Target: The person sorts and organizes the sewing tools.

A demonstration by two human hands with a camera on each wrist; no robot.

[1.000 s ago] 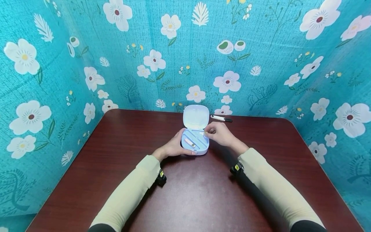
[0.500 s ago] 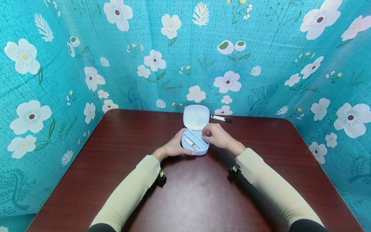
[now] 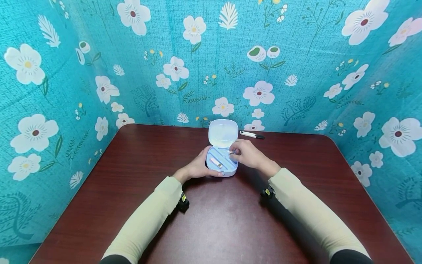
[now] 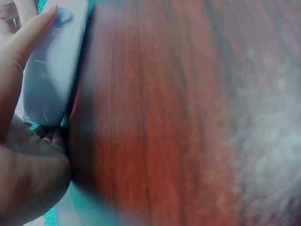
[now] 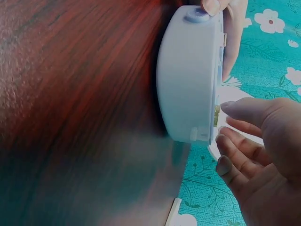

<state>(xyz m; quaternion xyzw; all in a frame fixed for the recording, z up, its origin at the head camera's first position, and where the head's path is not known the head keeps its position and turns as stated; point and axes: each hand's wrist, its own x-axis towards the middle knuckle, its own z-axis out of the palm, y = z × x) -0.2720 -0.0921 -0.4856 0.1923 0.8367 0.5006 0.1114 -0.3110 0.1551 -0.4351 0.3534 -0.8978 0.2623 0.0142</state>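
A pale lavender case [image 3: 221,173] stands on the table with its hinged lid [image 3: 223,132] raised. My left hand [image 3: 197,165] grips its left side, the thumb along the front near the round button [image 4: 62,18]. Inside is a light blue tray with slots; a small pink-and-white stick with a metal end [image 3: 215,162], like a USB stick, lies in the front left slot. Over the tray's right part, my right hand [image 3: 247,153] pinches a small piece with a gold-coloured part [image 5: 217,116]. Its fingers hide most of that piece.
A white marker with a black end [image 3: 252,134] lies behind the right hand, to the right of the lid. The dark red wooden table [image 3: 217,220] ends at a blue floral curtain [image 3: 197,91] at the back and sides.
My right hand has shifted slightly left and inward over the tray, with the small piece at its fingertips. The left hand and the case have stayed in place.
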